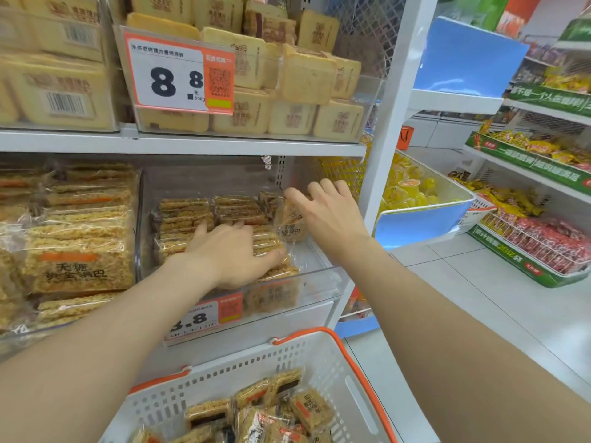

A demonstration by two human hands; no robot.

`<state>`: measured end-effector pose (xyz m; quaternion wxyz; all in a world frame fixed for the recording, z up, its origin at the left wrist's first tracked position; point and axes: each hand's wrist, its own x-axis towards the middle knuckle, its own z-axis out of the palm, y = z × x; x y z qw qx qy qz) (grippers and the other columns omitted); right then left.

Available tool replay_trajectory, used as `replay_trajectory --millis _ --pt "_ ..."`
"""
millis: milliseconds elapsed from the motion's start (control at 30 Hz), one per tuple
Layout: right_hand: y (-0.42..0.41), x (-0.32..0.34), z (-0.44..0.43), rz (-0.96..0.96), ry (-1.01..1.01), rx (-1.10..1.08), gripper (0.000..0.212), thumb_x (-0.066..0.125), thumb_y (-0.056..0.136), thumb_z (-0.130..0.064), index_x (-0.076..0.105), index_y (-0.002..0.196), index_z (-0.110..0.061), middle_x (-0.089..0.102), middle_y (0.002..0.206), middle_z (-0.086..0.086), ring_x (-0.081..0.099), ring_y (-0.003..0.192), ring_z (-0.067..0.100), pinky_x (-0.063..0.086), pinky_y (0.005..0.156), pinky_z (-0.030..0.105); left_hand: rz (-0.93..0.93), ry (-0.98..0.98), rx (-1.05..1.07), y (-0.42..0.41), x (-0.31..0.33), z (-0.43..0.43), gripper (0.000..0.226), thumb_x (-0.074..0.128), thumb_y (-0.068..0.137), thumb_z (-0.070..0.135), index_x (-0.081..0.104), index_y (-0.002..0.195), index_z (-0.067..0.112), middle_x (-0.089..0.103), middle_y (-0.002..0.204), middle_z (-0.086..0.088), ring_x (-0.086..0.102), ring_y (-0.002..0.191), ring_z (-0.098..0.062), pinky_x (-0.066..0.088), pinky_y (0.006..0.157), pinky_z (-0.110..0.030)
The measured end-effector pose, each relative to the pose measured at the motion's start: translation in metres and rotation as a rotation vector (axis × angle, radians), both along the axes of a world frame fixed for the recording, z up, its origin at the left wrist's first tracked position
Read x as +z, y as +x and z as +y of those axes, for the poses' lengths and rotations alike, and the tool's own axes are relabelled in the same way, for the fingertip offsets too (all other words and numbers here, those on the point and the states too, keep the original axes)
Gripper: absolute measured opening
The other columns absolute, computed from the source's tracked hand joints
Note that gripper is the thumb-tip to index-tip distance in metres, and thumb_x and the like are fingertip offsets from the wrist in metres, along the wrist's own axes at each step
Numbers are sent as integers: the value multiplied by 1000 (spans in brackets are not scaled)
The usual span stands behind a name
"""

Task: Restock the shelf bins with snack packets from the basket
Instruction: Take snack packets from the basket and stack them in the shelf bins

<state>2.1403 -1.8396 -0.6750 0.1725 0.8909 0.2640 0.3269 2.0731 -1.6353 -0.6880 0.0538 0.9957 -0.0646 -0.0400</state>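
A clear shelf bin (319, 276) on the lower shelf holds stacked rice-crisp snack packets (188, 215). My left hand (230, 251) lies on the front stack with fingers spread and straight, pressing the packets. My right hand (323, 209) reaches to the bin's back right, fingers loosely extended, touching an upright packet (289, 227) that leans there. Below, a white basket (319, 362) with orange handles holds several more snack packets (256, 407).
A fuller bin of larger rice-crisp packets (76, 251) stands to the left. The upper shelf carries bins of yellow packets (287, 91) behind a price tag (179, 75). A white upright post (383, 139) borders the bin's right side. An aisle floor (479, 298) and other racks lie to the right.
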Motion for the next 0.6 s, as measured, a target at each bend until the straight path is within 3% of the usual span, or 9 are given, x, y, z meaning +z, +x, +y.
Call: replay_trajectory --millis 300,433,600 --pt "4 -5 -10 -110 41 59 60 36 83 -10 54 138 -26 55 103 10 50 96 34 39 95 48 -13 124 21 -1 2 -5 102 17 93 88 43 157 12 29 172 -9 40 151 -32 18 126 -63" --pt "6 -5 -1 -54 -23 27 54 45 87 -7 54 136 -27 57 104 11 51 98 34 38 95 48 2 126 22 -2 3 -4 104 17 92 88 38 160 13 25 173 -9 36 153 -32 16 126 -64" --pt "6 -14 10 109 -75 -24 46 64 88 -8 58 132 -23 65 102 11 58 99 34 40 85 46 6 135 22 -2 1 -4 104 17 93 88 34 162 12 22 174 -9 32 155 -31 16 126 -65"
